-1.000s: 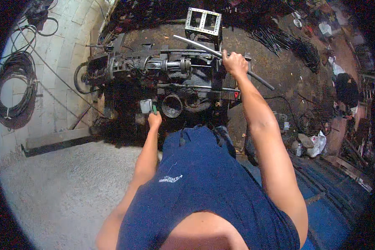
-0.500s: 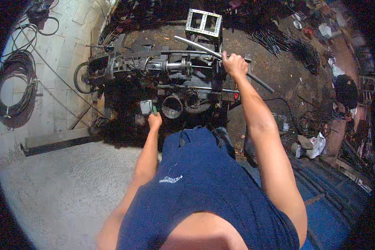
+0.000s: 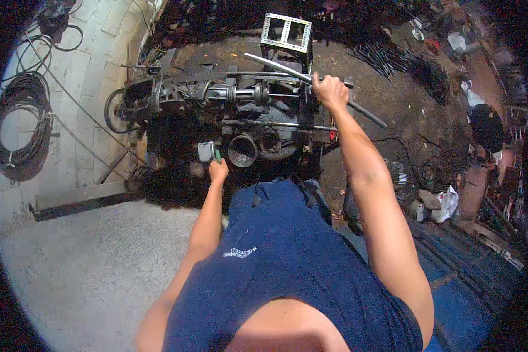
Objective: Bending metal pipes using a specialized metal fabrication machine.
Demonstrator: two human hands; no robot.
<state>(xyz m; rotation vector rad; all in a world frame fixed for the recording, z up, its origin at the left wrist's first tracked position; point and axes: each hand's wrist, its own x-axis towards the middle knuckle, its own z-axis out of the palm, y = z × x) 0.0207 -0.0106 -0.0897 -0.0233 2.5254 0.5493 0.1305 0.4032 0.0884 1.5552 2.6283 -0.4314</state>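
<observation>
My right hand (image 3: 332, 92) is wrapped around a long metal bar (image 3: 276, 64), which slants across the right end of a dark, greasy machine (image 3: 185, 97). A darker length of the bar sticks out beyond the hand, down to the right. Lower left, my left hand (image 3: 218, 171) is closed at a small green part (image 3: 217, 155) beside a square light-grey box (image 3: 206, 151); its fingertips are partly hidden. Between my hands lie a bright metal shaft with a round flange (image 3: 260, 92) and a thin horizontal rod (image 3: 281, 124). A round open can (image 3: 242, 151) stands just right of my left hand.
A perforated metal frame (image 3: 286, 32) stands behind the machine. Coiled cable (image 3: 19, 123) hangs on the left wall. Dark rods (image 3: 387, 61) lie on the floor at far right, a white bag (image 3: 447, 205) nearer. A beam (image 3: 82, 196) sits at lower left.
The bar's upper left tip sits very slightly lower. Both hands stay in nearly the same places with the same grips.
</observation>
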